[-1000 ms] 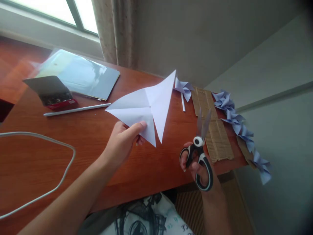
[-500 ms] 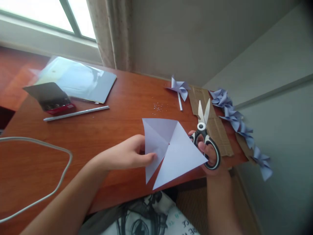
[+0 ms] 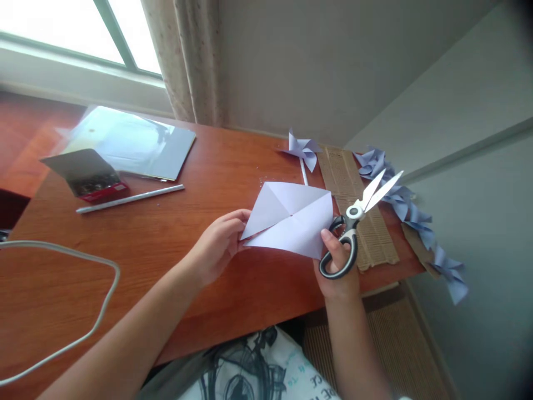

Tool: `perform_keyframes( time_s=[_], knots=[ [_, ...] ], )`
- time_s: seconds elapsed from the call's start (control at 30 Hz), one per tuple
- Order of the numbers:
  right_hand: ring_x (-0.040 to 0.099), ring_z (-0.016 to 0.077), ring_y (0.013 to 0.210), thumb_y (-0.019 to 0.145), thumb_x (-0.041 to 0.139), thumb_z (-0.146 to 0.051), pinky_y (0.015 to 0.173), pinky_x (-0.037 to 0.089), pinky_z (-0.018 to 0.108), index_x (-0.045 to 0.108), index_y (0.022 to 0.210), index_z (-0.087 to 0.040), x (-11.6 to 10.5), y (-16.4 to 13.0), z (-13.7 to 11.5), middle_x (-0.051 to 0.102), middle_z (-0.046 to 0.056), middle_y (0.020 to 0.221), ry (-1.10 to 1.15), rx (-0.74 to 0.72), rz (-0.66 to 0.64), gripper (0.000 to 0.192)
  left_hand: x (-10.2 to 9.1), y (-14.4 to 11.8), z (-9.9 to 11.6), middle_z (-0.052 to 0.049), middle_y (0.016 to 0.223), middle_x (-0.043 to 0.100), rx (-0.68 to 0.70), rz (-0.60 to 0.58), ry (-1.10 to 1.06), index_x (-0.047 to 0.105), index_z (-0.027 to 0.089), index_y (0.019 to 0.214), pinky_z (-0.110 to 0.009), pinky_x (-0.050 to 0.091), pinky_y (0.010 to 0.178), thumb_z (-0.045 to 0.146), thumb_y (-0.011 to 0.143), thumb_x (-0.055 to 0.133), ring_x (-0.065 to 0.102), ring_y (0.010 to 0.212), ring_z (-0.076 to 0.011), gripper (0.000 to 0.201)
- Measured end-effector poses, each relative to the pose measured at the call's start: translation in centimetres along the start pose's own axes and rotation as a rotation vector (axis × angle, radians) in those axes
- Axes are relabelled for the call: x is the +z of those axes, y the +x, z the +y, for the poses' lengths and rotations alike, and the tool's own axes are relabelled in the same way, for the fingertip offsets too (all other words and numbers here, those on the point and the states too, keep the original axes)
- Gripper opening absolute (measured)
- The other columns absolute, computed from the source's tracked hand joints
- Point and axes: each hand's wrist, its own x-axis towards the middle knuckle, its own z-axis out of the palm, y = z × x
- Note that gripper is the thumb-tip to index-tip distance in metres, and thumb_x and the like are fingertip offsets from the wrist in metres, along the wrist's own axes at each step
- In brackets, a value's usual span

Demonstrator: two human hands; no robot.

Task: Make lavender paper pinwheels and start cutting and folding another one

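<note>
A square of pale paper (image 3: 297, 228), creased along its diagonals, is held between my two hands above the table. One slit runs from its left corner toward a small mark at the centre. My left hand (image 3: 220, 241) pinches that left corner, its fingers partly behind the sheet. My right hand (image 3: 339, 264) has its thumb through a handle of the black-and-white scissors (image 3: 353, 213) and also steadies the paper's right edge. The scissor blades are spread and point up to the right, away from the sheet.
Behind the paper, a paper pinwheel (image 3: 303, 150) rests on a white stick. Several more pinwheels (image 3: 397, 197) line the right edge near cardboard (image 3: 375, 239). At left are an open small box (image 3: 97, 180), a rolled stick (image 3: 131, 199), plastic-wrapped sheets (image 3: 137, 144) and a white cable (image 3: 110, 289).
The paper has turned and moved up and slightly away, its slit now facing left. My left hand has shifted to the slit corner. The scissors have tilted to the right, blades still apart.
</note>
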Motion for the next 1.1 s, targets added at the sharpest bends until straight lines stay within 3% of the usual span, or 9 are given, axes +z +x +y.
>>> perform_keyframes(
  time_s=[0.07, 0.2, 0.37, 0.43, 0.53, 0.63, 0.83, 0.97, 1.1],
  knots=[
    [0.066, 0.0311, 0.117, 0.086, 0.069, -0.035, 0.098, 0.055, 0.052, 0.062, 0.121, -0.025, 0.7, -0.1, 0.0, 0.069, 0.012, 0.123, -0.058, -0.070, 0.054, 0.037, 0.1, 0.0, -0.6, 0.000, 0.071, 0.062, -0.060, -0.041, 0.020, 0.067, 0.014, 0.079, -0.020, 0.049, 0.062, 0.009, 0.065, 0.061, 0.060, 0.066, -0.0123, 0.017],
    [0.065, 0.0297, 0.120, 0.091, 0.063, -0.033, 0.100, 0.054, 0.052, 0.058, 0.126, -0.026, 1.5, -0.1, -0.3, 0.068, 0.013, 0.124, -0.035, -0.141, 0.106, 0.036, 0.4, -0.3, -1.1, -0.006, 0.078, 0.069, -0.111, -0.140, -0.078, 0.072, 0.013, 0.087, -0.022, 0.050, 0.064, 0.012, 0.068, 0.063, 0.063, 0.070, -0.0146, 0.022],
    [0.068, 0.0285, 0.110, 0.087, 0.067, -0.036, 0.087, 0.058, 0.045, 0.057, 0.127, -0.024, 1.9, -0.3, -0.2, 0.068, 0.011, 0.116, -0.014, -0.093, 0.132, 0.043, 0.5, -0.8, -0.3, -0.012, 0.095, 0.075, -0.016, -0.183, -0.316, 0.074, 0.015, 0.107, -0.029, 0.053, 0.070, 0.031, 0.079, 0.065, 0.070, 0.088, -0.0238, 0.033],
    [0.069, 0.0263, 0.098, 0.085, 0.071, -0.035, 0.078, 0.058, 0.040, 0.058, 0.126, -0.024, 2.1, -0.4, 0.1, 0.069, 0.010, 0.110, -0.016, -0.061, 0.143, 0.044, 0.7, -1.1, -0.1, -0.011, 0.102, 0.075, 0.039, -0.226, -0.330, 0.073, 0.017, 0.112, -0.032, 0.055, 0.074, 0.040, 0.083, 0.067, 0.069, 0.091, -0.0240, 0.038],
    [0.068, 0.0214, 0.092, 0.083, 0.074, -0.036, 0.079, 0.055, 0.035, 0.059, 0.123, -0.024, 2.6, -0.5, 0.6, 0.068, 0.006, 0.107, -0.040, -0.104, 0.172, 0.045, 1.1, -1.4, -0.5, -0.011, 0.108, 0.074, 0.115, -0.244, -0.255, 0.071, 0.020, 0.117, -0.033, 0.057, 0.076, 0.056, 0.081, 0.073, 0.069, 0.093, -0.0240, 0.051],
    [0.065, 0.0174, 0.087, 0.081, 0.077, -0.035, 0.082, 0.052, 0.031, 0.060, 0.117, -0.022, 3.1, -0.7, 1.0, 0.067, 0.002, 0.101, -0.122, -0.151, 0.185, 0.042, 1.4, -1.4, -1.3, -0.010, 0.106, 0.075, 0.168, -0.183, -0.113, 0.073, 0.020, 0.112, -0.031, 0.056, 0.076, 0.048, 0.077, 0.082, 0.069, 0.094, -0.0236, 0.046],
    [0.063, 0.0164, 0.082, 0.081, 0.076, -0.032, 0.079, 0.051, 0.029, 0.060, 0.115, -0.020, 3.8, -1.4, 1.3, 0.065, 0.001, 0.095, -0.353, -0.189, 0.129, 0.040, 1.4, -0.8, -1.9, -0.007, 0.089, 0.076, 0.163, 0.123, 0.142, 0.075, 0.014, 0.091, -0.024, 0.051, 0.067, 0.039, 0.075, 0.084, 0.066, 0.076, -0.0172, 0.030],
    [0.063, 0.0174, 0.080, 0.084, 0.072, -0.032, 0.079, 0.052, 0.030, 0.060, 0.113, -0.021, 3.9, -2.0, 1.0, 0.066, 0.001, 0.092, -0.388, -0.181, 0.061, 0.033, 1.5, -0.9, -1.8, -0.004, 0.081, 0.076, 0.192, 0.141, 0.199, 0.075, 0.014, 0.085, -0.024, 0.049, 0.063, 0.037, 0.076, 0.084, 0.064, 0.071, -0.0159, 0.026],
    [0.066, 0.0214, 0.091, 0.082, 0.074, -0.032, 0.086, 0.051, 0.033, 0.062, 0.117, -0.020, 3.6, -2.5, 0.7, 0.068, 0.004, 0.101, -0.522, -0.309, 0.160, 0.039, 1.9, -1.6, -1.4, -0.004, 0.076, 0.075, 0.309, 0.130, 0.259, 0.075, 0.015, 0.083, -0.026, 0.049, 0.062, 0.035, 0.074, 0.084, 0.066, 0.071, -0.0190, 0.024]
  ],
)
